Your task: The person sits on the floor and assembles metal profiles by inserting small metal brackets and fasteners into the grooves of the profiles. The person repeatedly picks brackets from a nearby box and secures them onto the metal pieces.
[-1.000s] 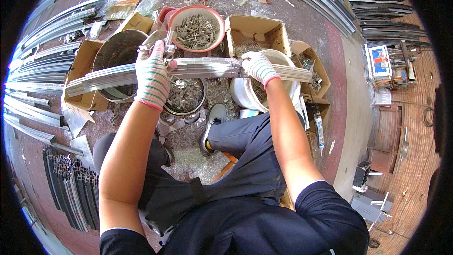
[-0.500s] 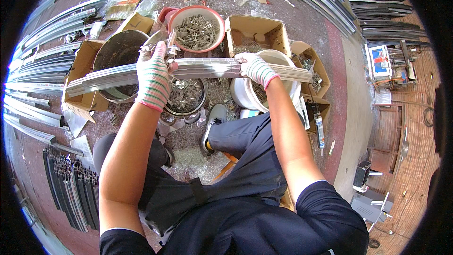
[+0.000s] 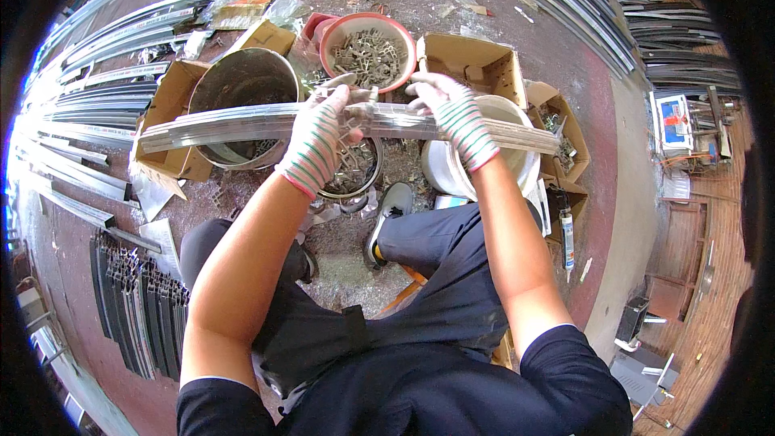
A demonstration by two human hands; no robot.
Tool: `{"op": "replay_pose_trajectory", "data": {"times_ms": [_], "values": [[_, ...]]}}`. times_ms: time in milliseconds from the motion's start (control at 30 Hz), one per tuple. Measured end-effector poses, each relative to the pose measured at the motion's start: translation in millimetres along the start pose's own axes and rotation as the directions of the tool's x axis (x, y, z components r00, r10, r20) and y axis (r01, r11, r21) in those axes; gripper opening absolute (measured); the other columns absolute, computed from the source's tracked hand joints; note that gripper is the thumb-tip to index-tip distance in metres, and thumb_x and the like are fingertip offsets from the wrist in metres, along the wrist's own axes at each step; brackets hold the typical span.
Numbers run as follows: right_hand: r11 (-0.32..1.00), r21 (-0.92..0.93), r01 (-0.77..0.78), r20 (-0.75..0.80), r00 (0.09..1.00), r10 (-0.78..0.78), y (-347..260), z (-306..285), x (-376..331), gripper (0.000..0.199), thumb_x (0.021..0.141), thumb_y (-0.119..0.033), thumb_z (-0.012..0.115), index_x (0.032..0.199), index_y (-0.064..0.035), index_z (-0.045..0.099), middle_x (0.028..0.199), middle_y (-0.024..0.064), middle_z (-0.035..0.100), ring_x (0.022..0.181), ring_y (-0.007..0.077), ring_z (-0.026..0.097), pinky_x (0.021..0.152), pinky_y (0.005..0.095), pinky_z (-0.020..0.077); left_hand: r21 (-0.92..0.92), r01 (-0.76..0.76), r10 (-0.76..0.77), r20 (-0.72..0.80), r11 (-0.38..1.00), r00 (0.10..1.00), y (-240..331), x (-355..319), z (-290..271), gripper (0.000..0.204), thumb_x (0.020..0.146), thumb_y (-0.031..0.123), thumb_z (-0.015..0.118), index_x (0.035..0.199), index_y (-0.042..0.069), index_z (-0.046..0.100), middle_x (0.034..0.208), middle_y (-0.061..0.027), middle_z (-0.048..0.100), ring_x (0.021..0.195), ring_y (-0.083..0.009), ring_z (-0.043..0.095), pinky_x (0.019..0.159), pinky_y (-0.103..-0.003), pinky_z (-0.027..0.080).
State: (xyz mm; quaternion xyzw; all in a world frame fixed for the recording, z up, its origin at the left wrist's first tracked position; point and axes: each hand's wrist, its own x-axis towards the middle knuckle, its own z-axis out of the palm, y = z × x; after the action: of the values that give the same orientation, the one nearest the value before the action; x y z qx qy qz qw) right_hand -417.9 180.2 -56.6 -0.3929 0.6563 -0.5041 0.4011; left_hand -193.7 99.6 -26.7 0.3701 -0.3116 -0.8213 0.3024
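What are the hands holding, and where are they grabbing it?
Both hands hold one long metal strip. The left hand wraps around it near its middle, and the right hand grips it just to the right, over the white bucket.

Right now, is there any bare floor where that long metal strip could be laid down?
Floor is bare right of the cardboard boxes, toward the pale concrete edge. Ahead is crowded: red bowl of fittings, dark bucket, white bucket. Left, stacked profiles fill the floor.

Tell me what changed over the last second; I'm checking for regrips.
The right hand slid left along the metal strip, closing toward the left hand. Both gloved hands kept their hold; strip, red bowl and buckets stayed put.
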Motion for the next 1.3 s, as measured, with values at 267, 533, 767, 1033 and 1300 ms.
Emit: {"op": "replay_pose_trajectory", "data": {"times_ms": [267, 533, 767, 1033, 1300], "values": [[0.950, 0.243, -0.196, 0.277, 0.953, 0.125, -25, 52, -40, 0.044, 0.102, -0.030, 0.060, 0.136, -0.0022, 0.058, 0.113, 0.0074, 0.070, 0.090, 0.0128, 0.069, 0.073, 0.0272, 0.0587, 0.059, 0.041, -0.044, 0.042, 0.997, 0.998, -12, 3, 2, 0.037, 0.104, 0.025, 0.050, 0.137, 0.010, 0.055, 0.109, -0.0037, 0.070, 0.086, -0.0122, 0.067, 0.058, -0.027, 0.054], [0.936, -0.115, -0.332, 0.555, 0.760, 0.338, 16, 49, -46, 0.031, 0.098, -0.033, 0.061, 0.104, -0.0045, 0.072, 0.089, 0.0043, 0.072, 0.077, 0.0111, 0.066, 0.073, 0.0265, 0.0524, 0.123, -0.061, 0.064, -0.022, 0.991, 0.998, 12, 9, -7, 0.036, 0.107, 0.033, 0.046, 0.135, 0.014, 0.054, 0.104, -0.0042, 0.073, 0.078, -0.0099, 0.065, 0.056, -0.025, 0.052], [0.539, -0.786, 0.303, 0.556, 0.729, 0.399, 116, 72, -52, 0.035, 0.089, -0.028, 0.055, 0.110, -0.0055, 0.071, 0.109, 0.0205, 0.070, 0.106, 0.0375, 0.065, 0.097, 0.0454, 0.0494, 0.127, -0.077, 0.084, -0.050, 0.989, 0.995, 28, 9, -10, 0.042, 0.106, 0.050, 0.042, 0.130, 0.016, 0.051, 0.095, -0.0039, 0.074, 0.076, -0.0116, 0.067, 0.056, -0.029, 0.051], [0.278, -0.844, 0.460, 0.537, 0.707, 0.460, 200, 134, -39, 0.040, 0.095, -0.036, 0.053, 0.127, -0.0170, 0.066, 0.130, 0.0146, 0.060, 0.127, 0.0325, 0.054, 0.106, 0.0455, 0.0420, 0.050, -0.127, 0.130, -0.068, 0.991, 0.989, 50, -5, -18, 0.060, 0.106, 0.056, 0.029, 0.138, 0.011, 0.051, 0.104, -0.0102, 0.073, 0.082, -0.0126, 0.069, 0.053, -0.025, 0.056], [0.198, -0.891, 0.409, 0.452, 0.750, 0.483, 252, 171, -41, 0.048, 0.100, -0.044, 0.040, 0.125, -0.0145, 0.069, 0.147, 0.0178, 0.050, 0.143, 0.0378, 0.037, 0.117, 0.0547, 0.0249, -0.004, -0.086, 0.086, -0.048, 0.996, 0.995, 60, -9, -45, 0.062, 0.105, 0.057, 0.028, 0.133, 0.009, 0.056, 0.105, -0.0104, 0.073, 0.083, -0.0163, 0.068, 0.056, -0.028, 0.055]]}}
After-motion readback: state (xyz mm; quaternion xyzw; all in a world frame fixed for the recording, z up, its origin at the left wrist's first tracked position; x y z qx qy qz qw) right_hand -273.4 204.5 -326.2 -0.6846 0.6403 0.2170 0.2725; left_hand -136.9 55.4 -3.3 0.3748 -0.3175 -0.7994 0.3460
